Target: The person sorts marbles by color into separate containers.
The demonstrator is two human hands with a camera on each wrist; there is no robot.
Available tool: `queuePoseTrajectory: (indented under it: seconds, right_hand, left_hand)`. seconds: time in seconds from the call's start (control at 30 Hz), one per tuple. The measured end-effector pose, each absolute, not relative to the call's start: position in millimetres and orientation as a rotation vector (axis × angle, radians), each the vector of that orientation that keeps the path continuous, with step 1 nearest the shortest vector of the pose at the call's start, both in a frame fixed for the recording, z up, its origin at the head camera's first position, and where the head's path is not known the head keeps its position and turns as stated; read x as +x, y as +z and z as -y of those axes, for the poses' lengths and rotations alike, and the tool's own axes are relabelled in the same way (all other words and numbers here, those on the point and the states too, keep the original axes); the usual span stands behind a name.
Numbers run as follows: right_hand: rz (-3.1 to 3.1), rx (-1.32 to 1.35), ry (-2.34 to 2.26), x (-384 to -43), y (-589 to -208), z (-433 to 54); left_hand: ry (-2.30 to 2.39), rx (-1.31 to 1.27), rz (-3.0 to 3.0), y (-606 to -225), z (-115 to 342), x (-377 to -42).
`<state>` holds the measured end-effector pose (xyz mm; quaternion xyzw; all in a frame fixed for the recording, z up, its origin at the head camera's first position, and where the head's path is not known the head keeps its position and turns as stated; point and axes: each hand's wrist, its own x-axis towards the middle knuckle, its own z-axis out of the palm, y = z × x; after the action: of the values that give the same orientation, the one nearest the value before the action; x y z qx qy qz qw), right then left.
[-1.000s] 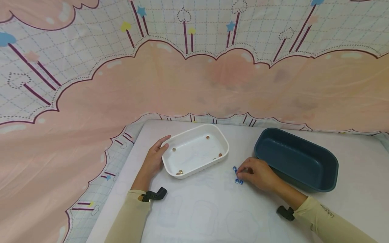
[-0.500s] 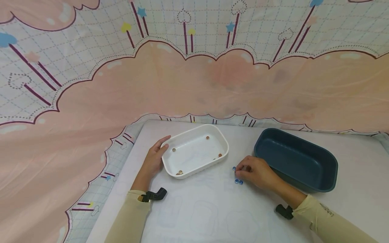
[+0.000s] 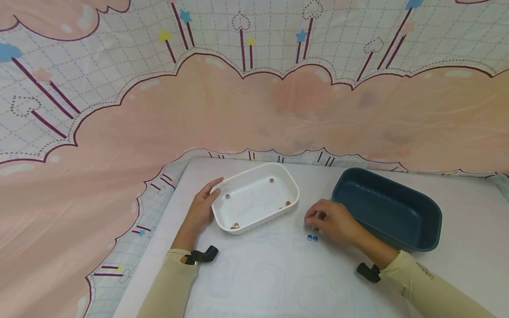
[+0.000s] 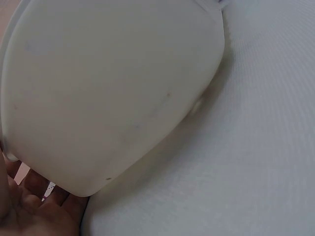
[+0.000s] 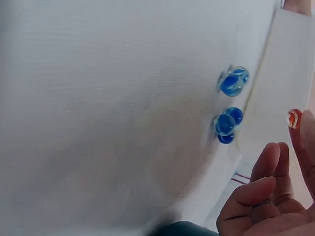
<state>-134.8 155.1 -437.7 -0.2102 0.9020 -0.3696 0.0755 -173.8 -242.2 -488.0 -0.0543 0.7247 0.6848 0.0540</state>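
Observation:
My right hand (image 3: pixel 336 220) pinches a clear marble with an orange-red swirl (image 5: pixel 294 118) between thumb and index finger; the other fingers curl loosely. Just below it, several blue marbles (image 5: pixel 225 124) lie in two small clusters on the white tabletop. In the head view my fingers partly cover them, with two blue marbles (image 3: pixel 312 238) plainly showing. My left hand (image 3: pixel 200 207) grips the left end of a white rectangular tub (image 3: pixel 254 223), thumb at the rim and fingers along the outer wall. Several brownish and amber marbles (image 3: pixel 271 180) lie spread inside that tub.
A deep dark blue tub (image 3: pixel 433 221) stands to the right, its near-left corner close behind my right hand. The table (image 3: pixel 254 274) has a white cover. Behind it hangs a pink and white patterned cloth (image 3: pixel 238 115).
My right hand has risen slightly up and left from the blue marbles, fingertips pinched. The left hand and both tubs have stayed in place.

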Motion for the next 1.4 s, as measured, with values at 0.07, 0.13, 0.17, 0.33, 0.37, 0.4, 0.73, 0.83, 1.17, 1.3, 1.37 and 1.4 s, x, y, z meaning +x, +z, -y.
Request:
queuePoseTrajectory:
  seconds: [0.07,0.13,0.17,0.33,0.37,0.4,0.73,0.83,1.17,1.3,1.37,1.4]
  right_hand:
    - [-2.69,-0.611,-1.108,-136.1,-435.4,-153.4]
    - [-2.676,-0.594,-1.108,-137.5,-433.4,-151.8]
    - [-2.67,-0.59,-1.109,-138.1,-432.5,-151.3]
    - [-2.655,-0.581,-1.121,-140.7,-428.3,-148.0]
    - [-2.651,-0.581,-1.122,-141.1,-427.4,-147.2]
    - [-2.649,-0.575,-1.124,-141.7,-426.5,-146.3]
    - [-2.66,-0.536,-1.134,-148.3,-415.3,-138.5]
    - [-2.664,-0.528,-1.137,-150.7,-412.5,-136.7]
    - [-2.663,-0.546,-1.173,-157.2,-404.1,-131.6]
    - [-2.679,-0.561,-1.182,-160.4,-401.0,-129.1]
    - [-2.692,-0.565,-1.179,-162.3,-399.5,-127.7]
    - [-2.695,-0.563,-1.179,-163.2,-398.7,-126.9]
  left_hand:
    - [2.084,-0.166,-2.197,-487.9,242.3,-173.9]
    - [2.085,-0.167,-2.193,-487.7,242.2,-173.8]
    - [2.087,-0.168,-2.19,-487.7,242.2,-173.8]
    - [2.085,-0.176,-2.193,-487.8,241.7,-173.2]
    - [2.082,-0.18,-2.196,-487.8,241.6,-173.0]
    - [2.077,-0.179,-2.203,-487.8,241.5,-172.8]
    - [2.055,-0.189,-2.229,-487.3,241.5,-172.4]
    - [2.063,-0.188,-2.219,-486.8,241.5,-172.2]
    - [2.07,-0.183,-2.209,-486.4,241.3,-171.5]
    - [2.062,-0.189,-2.214,-486.3,241.4,-171.8]
    - [2.059,-0.192,-2.214,-486.2,241.3,-171.9]
    - [2.058,-0.191,-2.214,-486.1,241.3,-171.9]
